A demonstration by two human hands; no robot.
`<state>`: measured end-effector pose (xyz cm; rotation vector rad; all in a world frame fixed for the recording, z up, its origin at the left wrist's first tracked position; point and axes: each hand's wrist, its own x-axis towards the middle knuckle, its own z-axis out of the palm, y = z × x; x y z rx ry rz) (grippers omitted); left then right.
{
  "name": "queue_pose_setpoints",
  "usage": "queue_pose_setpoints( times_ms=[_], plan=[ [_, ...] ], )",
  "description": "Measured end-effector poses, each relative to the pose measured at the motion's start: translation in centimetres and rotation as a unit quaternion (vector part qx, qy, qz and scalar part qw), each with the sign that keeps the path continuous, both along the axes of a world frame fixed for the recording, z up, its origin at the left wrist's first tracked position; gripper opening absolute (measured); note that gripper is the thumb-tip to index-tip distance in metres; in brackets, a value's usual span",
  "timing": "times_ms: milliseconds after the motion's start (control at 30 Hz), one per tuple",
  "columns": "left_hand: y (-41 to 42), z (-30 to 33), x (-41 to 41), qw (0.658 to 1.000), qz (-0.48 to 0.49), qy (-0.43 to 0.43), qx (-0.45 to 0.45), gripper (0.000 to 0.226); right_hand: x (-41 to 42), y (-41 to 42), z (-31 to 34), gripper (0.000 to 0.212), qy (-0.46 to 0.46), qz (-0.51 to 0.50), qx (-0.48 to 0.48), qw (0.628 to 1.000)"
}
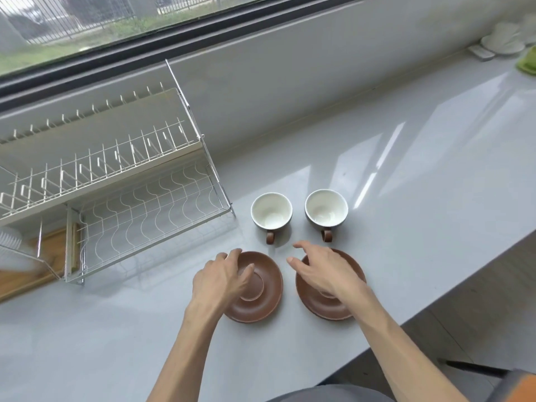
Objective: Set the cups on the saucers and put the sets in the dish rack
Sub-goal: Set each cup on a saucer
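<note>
Two brown saucers lie side by side on the grey counter: the left saucer (262, 297) and the right saucer (316, 304). Behind them stand two upright cups, white inside, with brown handles facing me: the left cup (271, 210) and the right cup (326, 208). My left hand (222, 278) hovers over the left saucer's left half, fingers apart, holding nothing. My right hand (322, 268) is spread over the right saucer, fingers pointing toward the left cup, also empty. The white wire dish rack (145, 210) stands at the left, both tiers bare.
A wooden board (49, 256) lies under the rack's left end. White dishes (504, 39) and a green cloth (528, 63) sit far right by the wall. The counter edge (464, 285) runs diagonally at the right; a window is behind.
</note>
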<state>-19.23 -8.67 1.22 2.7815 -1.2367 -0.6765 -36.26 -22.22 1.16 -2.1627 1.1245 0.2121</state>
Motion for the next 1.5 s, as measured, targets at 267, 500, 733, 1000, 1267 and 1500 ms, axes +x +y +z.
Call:
queue_pose_setpoints(
  times_ms=[267, 500, 733, 1000, 1267, 1500],
  plan=[
    [-7.7, 1.0, -3.4, 0.982, -0.066, -0.044, -0.173, 0.053, -1.8, -4.4, 1.0, 0.052, -0.040, -0.093, -0.143, 0.985],
    [-13.1, -0.6, -5.5, 0.961, 0.030, 0.145, -0.232, 0.063, -2.2, -7.6, -0.9, 0.054, -0.076, -0.176, -0.118, 0.974],
    [-16.5, -1.3, -6.0, 0.918, 0.102, 0.306, -0.231, 0.066, -1.7, -10.3, -2.6, 0.055, -0.115, -0.248, -0.032, 0.961],
    [-18.0, -2.5, -5.9, 0.856, 0.184, 0.431, -0.219, 0.074, -1.3, -12.4, -4.3, 0.060, -0.167, -0.321, 0.119, 0.925],
    [-18.8, -2.3, -5.6, 0.802, 0.250, 0.505, -0.199, 0.036, -1.5, -12.6, -5.4, 0.043, -0.226, -0.366, 0.213, 0.877],
    [-18.1, -1.5, -6.0, 0.794, 0.236, 0.517, -0.217, 0.057, -2.2, -12.1, -5.0, 0.042, -0.240, -0.371, 0.184, 0.878]
  ],
)
